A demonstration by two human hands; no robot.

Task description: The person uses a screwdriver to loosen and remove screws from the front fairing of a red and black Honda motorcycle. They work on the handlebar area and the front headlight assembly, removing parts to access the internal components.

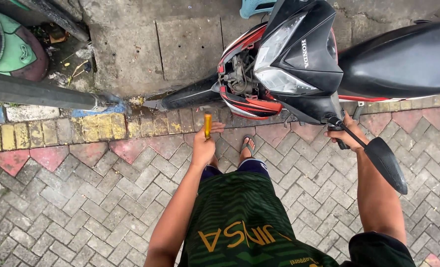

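1. Hands first: the left hand (pixel 203 147) is closed around a yellow-handled tool (pixel 207 125), probably a screwdriver, held upright in front of the body; its tip is hidden in the fist. The right hand (pixel 347 132) is wrapped around the black handlebar grip (pixel 340 132) of a black-and-red motorcycle (pixel 299 59). The two hands are well apart.
2. Step in hand, as I judge it: steadying the motorcycle by the handlebar while the tool is brought toward the front, where a side panel is off and the grey metal parts (pixel 237 74) behind the headlight (pixel 277 62) lie exposed.
3. Next move, as a judgement: the tool would have to be turned tip-forward and aimed at a fastener in the opening, with the right hand keeping the front from swinging.
4. Count: one tool, one motorcycle, one black mirror (pixel 386 163) on its stem near the right forearm, one sandalled foot (pixel 247 147) visible on the patterned paving bricks (pixel 81 207), and one dark tyre (pixel 193 95) against the kerb.
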